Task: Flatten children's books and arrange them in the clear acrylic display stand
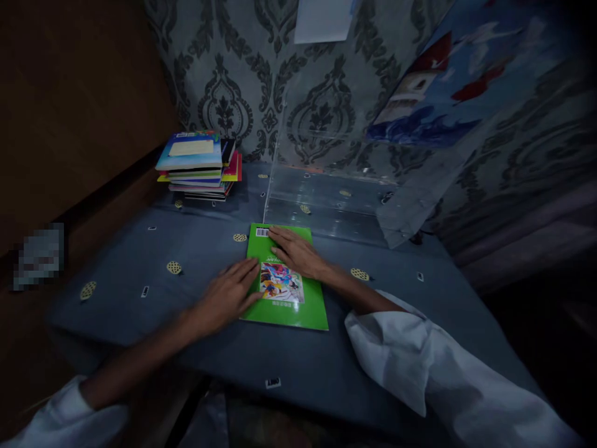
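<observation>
So, nearest first: white sleeves [392, 348], then the left hand [233, 294] laid over the left edge of a green book [314, 314], fingers out straight, not clamped on anything. The book's flat on the grey tablecloth [373, 379], mid-table. Right hand [295, 252] rests flat across its upper part — no pinch there either. Beyond that, a clear plastic stand [321, 214], a book stack [198, 177] off left — then patterned wallpaper [224, 102].

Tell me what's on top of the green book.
The right hand lies on the green book; the left hand overlaps its left edge. What both hands cover is hidden.
</observation>
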The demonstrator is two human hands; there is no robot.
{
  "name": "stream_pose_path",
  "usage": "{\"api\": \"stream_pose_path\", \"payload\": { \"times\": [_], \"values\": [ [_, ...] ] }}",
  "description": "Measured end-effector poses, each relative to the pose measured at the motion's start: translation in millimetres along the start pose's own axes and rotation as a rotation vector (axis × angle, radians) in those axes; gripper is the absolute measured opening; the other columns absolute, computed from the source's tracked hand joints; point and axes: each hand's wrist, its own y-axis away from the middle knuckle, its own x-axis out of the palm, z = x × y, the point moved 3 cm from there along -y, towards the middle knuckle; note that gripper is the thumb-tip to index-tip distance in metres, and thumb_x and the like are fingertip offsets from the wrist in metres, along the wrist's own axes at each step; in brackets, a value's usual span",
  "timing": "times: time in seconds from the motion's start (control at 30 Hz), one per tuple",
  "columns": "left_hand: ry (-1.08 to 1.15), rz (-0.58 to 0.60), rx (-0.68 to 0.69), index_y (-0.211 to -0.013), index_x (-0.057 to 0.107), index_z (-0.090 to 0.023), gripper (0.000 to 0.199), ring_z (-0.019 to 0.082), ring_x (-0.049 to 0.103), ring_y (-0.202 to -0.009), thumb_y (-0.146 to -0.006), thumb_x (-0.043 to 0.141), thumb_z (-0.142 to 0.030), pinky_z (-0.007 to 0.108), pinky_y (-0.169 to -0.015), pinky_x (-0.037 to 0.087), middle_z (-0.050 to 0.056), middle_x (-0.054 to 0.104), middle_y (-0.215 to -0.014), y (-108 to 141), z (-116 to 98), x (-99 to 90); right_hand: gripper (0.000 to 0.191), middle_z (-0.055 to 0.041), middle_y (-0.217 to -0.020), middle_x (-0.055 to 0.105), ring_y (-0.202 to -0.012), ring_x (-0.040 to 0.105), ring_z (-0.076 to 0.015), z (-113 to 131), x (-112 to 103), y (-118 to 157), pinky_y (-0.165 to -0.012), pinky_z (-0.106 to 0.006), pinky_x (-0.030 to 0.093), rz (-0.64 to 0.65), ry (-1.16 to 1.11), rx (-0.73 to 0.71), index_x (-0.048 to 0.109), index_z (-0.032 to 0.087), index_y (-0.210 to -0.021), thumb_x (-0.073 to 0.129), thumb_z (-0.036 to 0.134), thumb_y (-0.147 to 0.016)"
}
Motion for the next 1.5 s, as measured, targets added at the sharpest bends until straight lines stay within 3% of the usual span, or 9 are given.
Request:
{"api": "stream_pose_path", "payload": {
  "times": [0.2,0.37,0.67,0.8,1.03,1.3,1.5],
  "values": [
    [0.017,0.064,-0.064,-0.149,0.039,-0.009,0.059,0.029,0.034,-0.149,-0.103,0.041,-0.046,0.046,-0.118,0.034,0.02,0.037,-0.159,-64,33,16.7,0.05,-0.0148,-0.152,0.051,-0.144,0.044,-0.0275,-26,-6,24,-0.121,-0.053,0.034,-0.094,-0.04,0.123,0.053,0.017,-0.144,0.041,0.039,-0.101],
    [0.023,0.065,-0.138,-0.15,0.037,-0.008,0.058,0.031,0.029,-0.151,-0.103,0.04,-0.041,0.053,-0.118,0.031,0.022,0.032,-0.161,-89,42,25.5,0.047,-0.0143,-0.149,0.054,-0.141,0.047,-0.0279,-29,-6,32,-0.121,-0.053,0.033,-0.179,-0.03,0.192,0.057,0.016,-0.141,0.042,0.033,-0.1],
    [0.015,0.063,-0.15,-0.15,0.036,-0.007,0.059,0.031,0.027,-0.152,-0.102,0.041,-0.042,0.051,-0.12,0.029,0.021,0.032,-0.161,-89,42,25.0,0.045,-0.0156,-0.141,0.061,-0.135,0.053,-0.0289,-29,-9,44,-0.118,-0.051,0.038,-0.311,-0.029,0.305,0.062,0.014,-0.134,0.041,0.027,-0.097],
    [-0.031,0.037,-0.11,-0.149,0.04,-0.008,0.057,0.03,0.031,-0.15,-0.102,0.04,-0.042,0.049,-0.122,0.026,0.019,0.038,-0.159,-90,40,22.1,0.047,-0.0167,-0.145,0.058,-0.14,0.049,-0.0282,-30,-4,49,-0.121,-0.05,0.035,-0.313,-0.044,0.339,0.06,0.011,-0.136,0.041,0.026,-0.097],
    [-0.057,0.08,-0.047,-0.151,0.039,-0.008,0.055,0.027,0.03,-0.151,-0.102,0.038,-0.034,0.047,-0.124,0.022,0.017,0.035,-0.161,-95,32,20.7,0.048,-0.0163,-0.15,0.053,-0.146,0.041,-0.0262,-29,2,51,-0.123,-0.048,0.031,-0.318,-0.079,0.366,0.057,0.009,-0.139,0.04,0.026,-0.098],
    [0.003,0.122,0.152,-0.153,0.037,-0.013,0.058,0.025,0.026,-0.153,-0.105,0.033,-0.044,0.048,-0.125,0.015,0.014,0.034,-0.162,-90,1,26.8,0.051,-0.02,-0.153,0.048,-0.148,0.037,-0.0268,-27,3,51,-0.124,-0.048,0.029,-0.296,-0.094,0.384,0.054,0.004,-0.141,0.038,0.025,-0.098],
    [0.045,0.132,0.282,-0.156,0.031,-0.017,0.062,0.023,0.024,-0.153,-0.105,0.032,-0.051,0.046,-0.125,0.012,0.014,0.032,-0.162,-69,-24,27.6,0.052,-0.0152,-0.157,0.044,-0.151,0.031,-0.0263,-20,6,63,-0.124,-0.052,0.029,-0.295,-0.122,0.373,0.05,0.012,-0.147,0.035,0.03,-0.101]
  ]
}}
